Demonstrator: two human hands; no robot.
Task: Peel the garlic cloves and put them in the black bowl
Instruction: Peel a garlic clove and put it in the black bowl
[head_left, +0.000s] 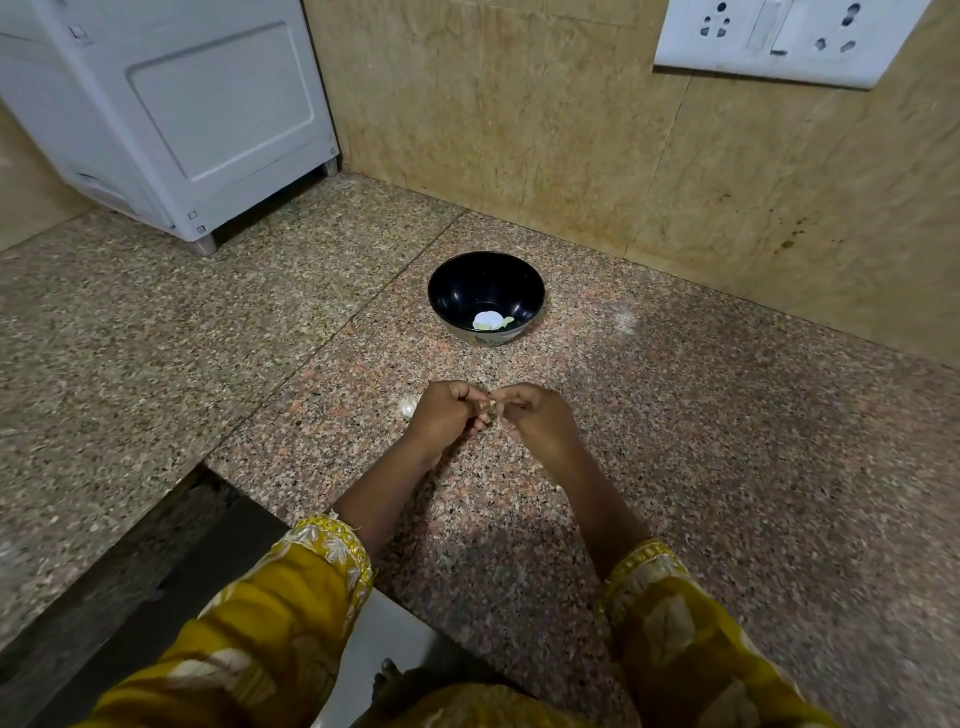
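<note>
One black bowl (457, 291) stands toward the back edge of the countertop (675, 415). It holds a small pale heap of peeled cloves (491, 320), too merged to count. One white garlic piece (409, 406) lies on the stone just beside the left hand (447, 415). Two hands sit between bowl and front edge, knuckles up, left hand and right hand (537, 418) both curled, fingertips meeting and pinching one small garlic clove (489, 407).
</note>
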